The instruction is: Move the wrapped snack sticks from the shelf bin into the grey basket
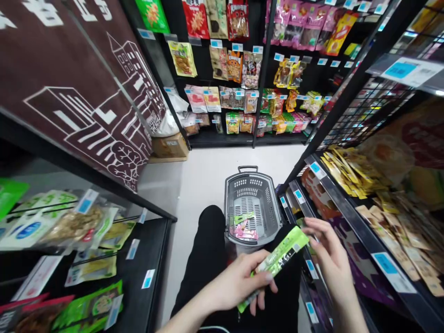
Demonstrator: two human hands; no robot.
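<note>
A slim green snack packet (285, 252) with dark and white print lies slanted across my left hand (239, 280), whose thumb and fingers are closed around its lower half. Its upper end points toward my right hand (328, 247), which hovers just beside it near the right-hand shelf. The fingers of that hand are loosely bent and apart from the thumb; no held thing stands out clearly. Below, a grey shopping basket (252, 182) is on the floor before my knees. Inside it lie a green packet (243, 217) and several pink packets (245, 230).
Right-hand shelves (367, 231) hold yellow packets (354, 171) and tan packets (398, 240). Bagged snacks fill the left shelf (138, 273). A rack of hanging snack bags (234, 64) stands ahead, with a cardboard box (169, 147) at its left and pale floor (204, 173) before it.
</note>
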